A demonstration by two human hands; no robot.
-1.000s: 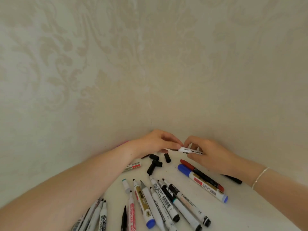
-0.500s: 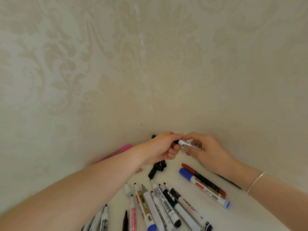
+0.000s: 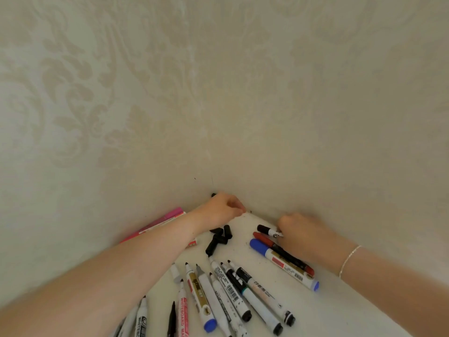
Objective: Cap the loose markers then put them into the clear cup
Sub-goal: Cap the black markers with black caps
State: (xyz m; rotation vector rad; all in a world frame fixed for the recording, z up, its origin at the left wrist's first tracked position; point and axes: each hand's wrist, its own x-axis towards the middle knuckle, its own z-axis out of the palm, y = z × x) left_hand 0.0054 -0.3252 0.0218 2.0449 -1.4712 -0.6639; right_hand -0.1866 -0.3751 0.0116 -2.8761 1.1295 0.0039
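My right hand (image 3: 303,235) grips a white marker (image 3: 273,232) with a black cap on it, low over the table beside a red-capped marker (image 3: 263,238) and a blue-capped marker (image 3: 279,259). My left hand (image 3: 222,210) is at the wall corner with its fingers curled; what they hold, if anything, is hidden. A small black object (image 3: 213,195) shows just behind it. Loose black caps (image 3: 218,237) lie below that hand. Several uncapped markers (image 3: 233,293) lie fanned at the front. No clear cup is in view.
A pink box (image 3: 167,218) lies against the wall on the left, partly under my left forearm. More markers (image 3: 142,317) lie at the bottom left edge. Patterned wallpaper walls close the white table (image 3: 340,310) in on both sides of the corner.
The hands have parted. My right hand carried the capped marker down and right to the capped ones. My left hand let go of it and stayed near the corner.
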